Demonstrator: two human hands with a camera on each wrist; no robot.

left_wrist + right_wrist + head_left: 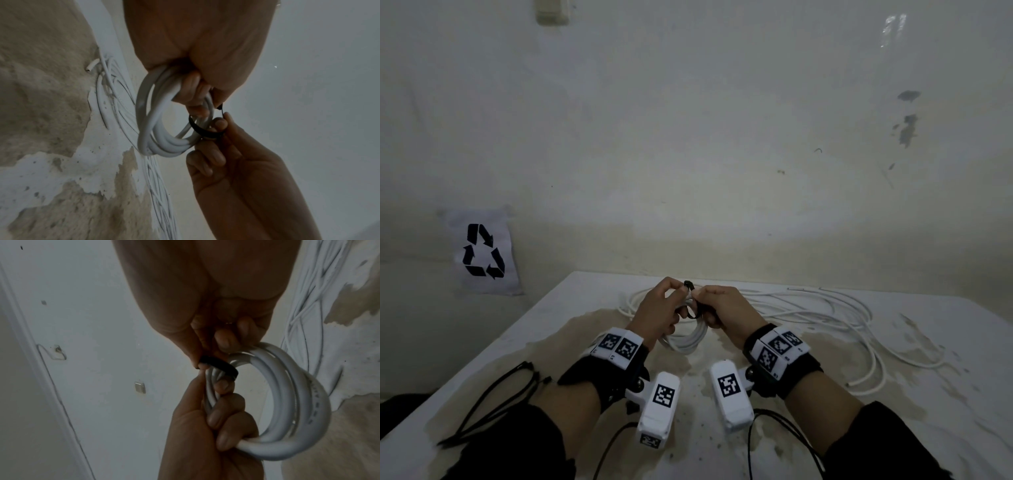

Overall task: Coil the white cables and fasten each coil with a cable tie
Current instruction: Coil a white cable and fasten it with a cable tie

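A small coil of thick white cable point(690, 337) point(156, 129) point(287, 402) is held up above the table. My left hand point(659, 313) point(193, 91) point(216, 421) grips the coil's strands with curled fingers. A black cable tie point(690, 301) point(202, 129) point(218, 365) loops around the bundle. My right hand point(717, 308) point(218, 129) point(213, 353) pinches the tie between thumb and fingertips, close against the left hand.
Loose white cables point(825, 308) sprawl over the far and right part of the stained white table point(945, 394). A bunch of spare black cable ties point(493, 401) lies at the near left. A recycling sign point(482, 251) hangs on the wall.
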